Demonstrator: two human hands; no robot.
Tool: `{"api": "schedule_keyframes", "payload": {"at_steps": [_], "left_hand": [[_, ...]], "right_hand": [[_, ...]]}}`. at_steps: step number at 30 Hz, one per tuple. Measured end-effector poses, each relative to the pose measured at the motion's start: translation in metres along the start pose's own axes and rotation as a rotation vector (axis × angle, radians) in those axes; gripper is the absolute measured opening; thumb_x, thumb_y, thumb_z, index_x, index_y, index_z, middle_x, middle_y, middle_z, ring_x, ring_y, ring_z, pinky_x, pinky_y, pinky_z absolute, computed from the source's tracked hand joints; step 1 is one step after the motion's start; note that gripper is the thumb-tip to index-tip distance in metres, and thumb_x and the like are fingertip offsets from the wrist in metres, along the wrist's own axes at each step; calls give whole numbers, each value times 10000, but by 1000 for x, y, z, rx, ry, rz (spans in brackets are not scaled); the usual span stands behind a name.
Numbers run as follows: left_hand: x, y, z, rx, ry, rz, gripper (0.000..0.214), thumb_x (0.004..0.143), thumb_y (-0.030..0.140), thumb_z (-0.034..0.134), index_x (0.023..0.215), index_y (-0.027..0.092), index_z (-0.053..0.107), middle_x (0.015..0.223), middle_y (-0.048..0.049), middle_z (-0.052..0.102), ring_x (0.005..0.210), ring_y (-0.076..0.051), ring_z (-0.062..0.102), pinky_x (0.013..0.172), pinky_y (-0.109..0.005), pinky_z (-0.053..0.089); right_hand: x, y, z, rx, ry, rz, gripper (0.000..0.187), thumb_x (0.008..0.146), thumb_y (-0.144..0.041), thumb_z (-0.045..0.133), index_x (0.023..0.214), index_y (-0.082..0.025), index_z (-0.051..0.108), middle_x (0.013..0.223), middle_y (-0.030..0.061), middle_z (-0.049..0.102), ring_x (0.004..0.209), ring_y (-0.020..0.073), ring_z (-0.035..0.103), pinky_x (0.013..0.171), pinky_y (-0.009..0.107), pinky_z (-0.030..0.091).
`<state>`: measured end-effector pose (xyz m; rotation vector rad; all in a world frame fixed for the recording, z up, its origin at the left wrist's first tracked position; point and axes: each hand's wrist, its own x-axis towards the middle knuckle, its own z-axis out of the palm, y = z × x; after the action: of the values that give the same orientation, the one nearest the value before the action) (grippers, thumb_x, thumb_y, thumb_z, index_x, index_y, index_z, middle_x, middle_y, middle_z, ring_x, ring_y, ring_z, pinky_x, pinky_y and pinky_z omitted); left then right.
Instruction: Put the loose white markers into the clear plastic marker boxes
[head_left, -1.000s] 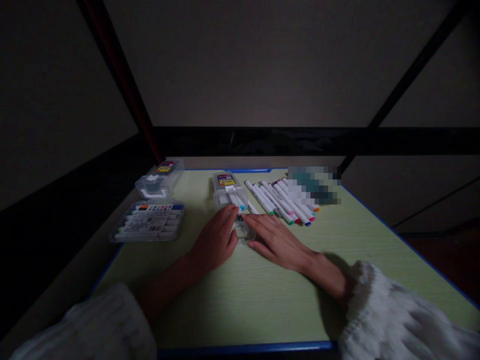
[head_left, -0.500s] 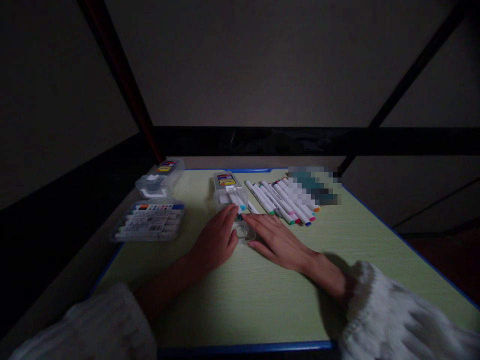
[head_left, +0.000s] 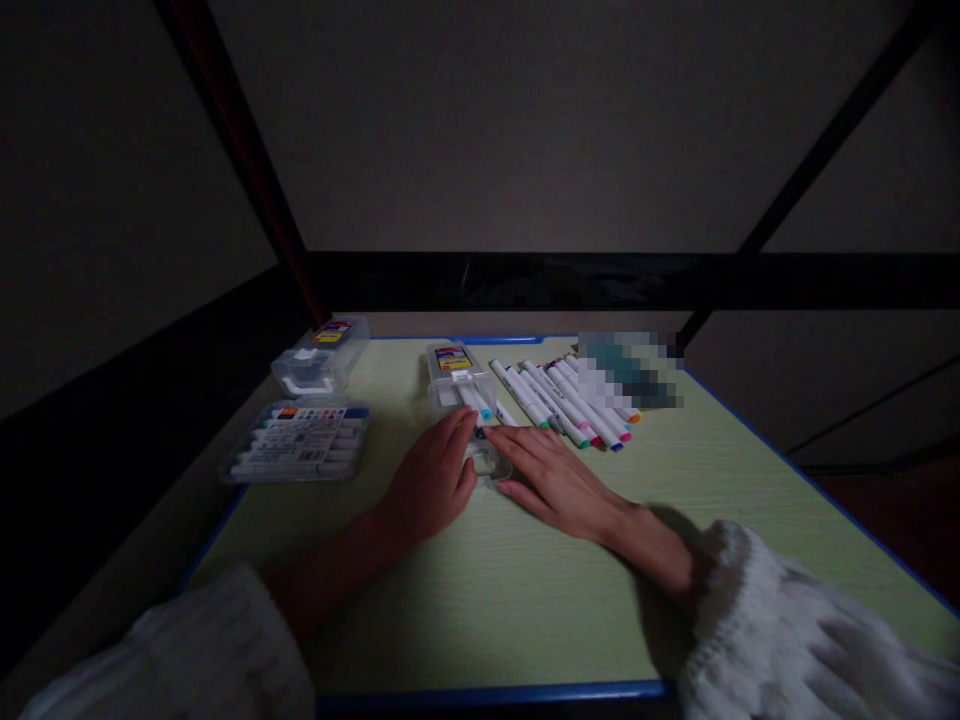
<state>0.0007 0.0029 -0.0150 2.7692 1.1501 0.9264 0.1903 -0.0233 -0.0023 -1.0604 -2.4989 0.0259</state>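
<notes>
The clear plastic marker case (head_left: 454, 360) lies in the middle of the desk (head_left: 480, 610), its open end towards me, with a light-blue-capped marker (head_left: 485, 412) poking out. I expect the case to be light and fairly stiff, thin enough to crack if squeezed hard, so I'd steady it by its side walls. A dark-capped marker (head_left: 481, 434) shows only its end at my fingertips; like the others, it is likely light, rigid and smooth, apt to roll or slip, best taken around the barrel.

My left hand (head_left: 429, 472) is loosely open, fingers stretched forward together, thumb apart from them and beside the clear end flap (head_left: 505, 467) on the desk. My right hand (head_left: 553, 478) is open too, palm down, fingers extended flat, tips just beside the dark cap, thumb near the flap's other edge. Neither thumb closes on anything; whether my fingertips press that marker between them, I cannot tell. The loose markers (head_left: 562, 405) lie beyond my right hand.
</notes>
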Motion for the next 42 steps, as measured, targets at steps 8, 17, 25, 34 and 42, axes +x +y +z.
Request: {"api": "schedule_keyframes", "payload": {"at_steps": [8, 17, 25, 34, 42], "left_hand": [[0, 1, -1, 20, 1, 8, 479, 781, 107, 382, 1257, 60, 361, 1268, -191, 448, 1183, -262, 430, 978, -420, 403], [0, -1, 1, 3, -5, -1, 513, 785, 121, 386, 1293, 98, 319, 1307, -176, 423, 1210, -255, 413, 986, -439, 395], [0, -1, 1, 10, -4, 9, 504, 791, 120, 374, 1289, 70, 313, 1311, -193, 418, 1221, -252, 403, 991, -426, 396], [0, 0, 1, 5, -17, -3, 505, 788, 114, 377, 1288, 70, 313, 1323, -193, 405, 1229, -254, 394, 1001, -430, 386], [0, 0, 2, 26, -56, -4, 492, 803, 112, 351, 1287, 39, 307, 1346, -206, 371, 1265, -246, 344, 1023, -421, 359]], "right_hand": [[0, -1, -1, -2, -3, 6, 516, 887, -354, 399, 1331, -106, 313, 1269, 144, 468, 1099, 255, 449, 888, 421, 400], [0, -1, -1, -5, -5, 3, 511, 889, -357, 399, 1324, -100, 327, 1246, 147, 483, 1092, 251, 451, 878, 420, 404], [1, 0, 0, -9, -5, 5, 503, 887, -362, 402, 1315, -105, 341, 1248, 146, 480, 1098, 252, 448, 884, 419, 401], [1, -2, -2, -20, -23, 7, 508, 885, -356, 407, 1302, -71, 352, 1252, 155, 475, 1100, 252, 443, 889, 414, 400], [1, -1, -1, -6, -12, 5, 492, 889, -353, 398, 1317, -119, 337, 1246, 142, 478, 1095, 255, 446, 887, 428, 398]]}}
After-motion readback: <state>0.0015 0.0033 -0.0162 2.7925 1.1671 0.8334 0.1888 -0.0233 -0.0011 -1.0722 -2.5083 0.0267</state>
